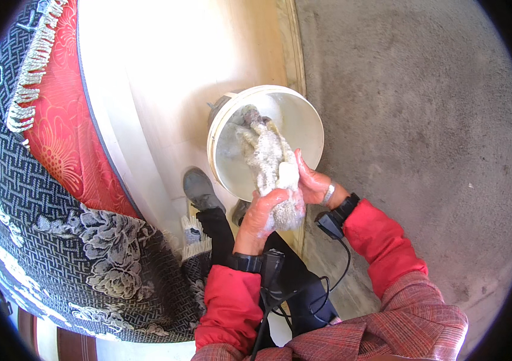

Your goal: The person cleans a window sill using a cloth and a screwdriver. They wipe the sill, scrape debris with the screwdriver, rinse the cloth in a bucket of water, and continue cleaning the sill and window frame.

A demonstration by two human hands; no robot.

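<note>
A soapy, light-coloured wet cloth or knitted item (267, 158) is held over a white plastic bucket (312, 113), its far, darker end hanging inside. My left hand (260, 214) grips its near end from the left, the thumb lying on top. From the right, my right hand (314, 182) presses against the same end, with a white lump that looks like a bar of soap (288, 175) on the cloth beside its fingers. Suds cover the cloth and parts of both hands. Liquid inside the bucket is hard to make out.
At the left stands furniture draped with a patterned dark fringed cover (48, 234) and red floral fabric (62, 131). A rough grey surface (418, 113) spans the right. My shoe (201, 187) is beside the bucket; black cables (346, 266) hang from both wrist devices.
</note>
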